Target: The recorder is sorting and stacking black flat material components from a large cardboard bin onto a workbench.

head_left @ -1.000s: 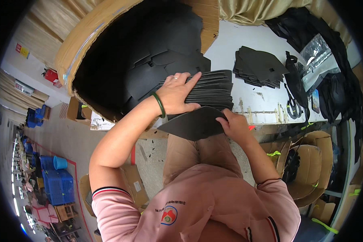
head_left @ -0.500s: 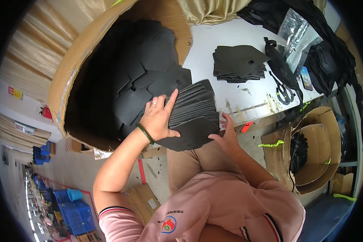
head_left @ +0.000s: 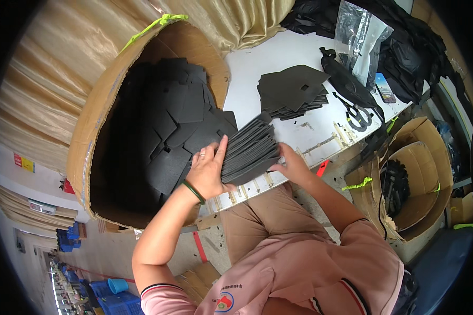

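Observation:
A thick stack of dark grey foam sheets (head_left: 249, 150) stands on edge at the near rim of the white table (head_left: 257, 63). My left hand (head_left: 207, 170), with a ring and a green wristband, presses flat against the stack's left face. My right hand (head_left: 292, 167) holds its lower right side. To the left stands a big cardboard box (head_left: 97, 118) filled with more dark foam pieces (head_left: 178, 115). A second pile of cut foam pieces (head_left: 294, 90) lies farther back on the table.
Black scissors (head_left: 358, 115) and black straps lie at the table's right end beside a clear plastic bag (head_left: 360, 37) and black fabric. Open cardboard boxes (head_left: 404, 178) sit on the floor at right. A beige curtain hangs behind the big box.
The view has shifted, so the big box and table now sit lower and nearer. Both hands have kept hold of the foam stack, which now stands more upright at the table edge.

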Available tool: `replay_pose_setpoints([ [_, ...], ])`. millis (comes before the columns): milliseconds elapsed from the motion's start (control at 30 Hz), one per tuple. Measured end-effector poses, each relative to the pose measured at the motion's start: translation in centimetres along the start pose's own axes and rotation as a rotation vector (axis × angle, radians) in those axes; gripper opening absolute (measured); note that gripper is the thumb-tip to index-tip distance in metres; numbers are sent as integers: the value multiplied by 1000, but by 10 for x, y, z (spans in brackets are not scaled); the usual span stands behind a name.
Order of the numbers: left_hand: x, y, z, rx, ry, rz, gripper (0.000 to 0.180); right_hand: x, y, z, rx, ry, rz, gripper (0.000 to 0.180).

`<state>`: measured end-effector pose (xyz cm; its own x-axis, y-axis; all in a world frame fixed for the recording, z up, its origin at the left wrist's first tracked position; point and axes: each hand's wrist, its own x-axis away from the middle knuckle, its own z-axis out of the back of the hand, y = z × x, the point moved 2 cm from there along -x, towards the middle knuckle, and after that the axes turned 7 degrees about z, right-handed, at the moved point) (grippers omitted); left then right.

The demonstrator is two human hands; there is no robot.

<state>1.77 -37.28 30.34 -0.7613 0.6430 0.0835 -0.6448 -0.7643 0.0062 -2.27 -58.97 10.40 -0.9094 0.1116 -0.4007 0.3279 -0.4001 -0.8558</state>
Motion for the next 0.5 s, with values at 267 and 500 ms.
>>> replay_pose_setpoints([
  [267, -44, -36, 7, -40, -126, 96, 134, -22, 11, 5, -90, -90, 35, 93],
  [500, -46, -50, 3, 189, -83, 68, 129, -10, 18, -10, -230, -181, 16, 101],
])
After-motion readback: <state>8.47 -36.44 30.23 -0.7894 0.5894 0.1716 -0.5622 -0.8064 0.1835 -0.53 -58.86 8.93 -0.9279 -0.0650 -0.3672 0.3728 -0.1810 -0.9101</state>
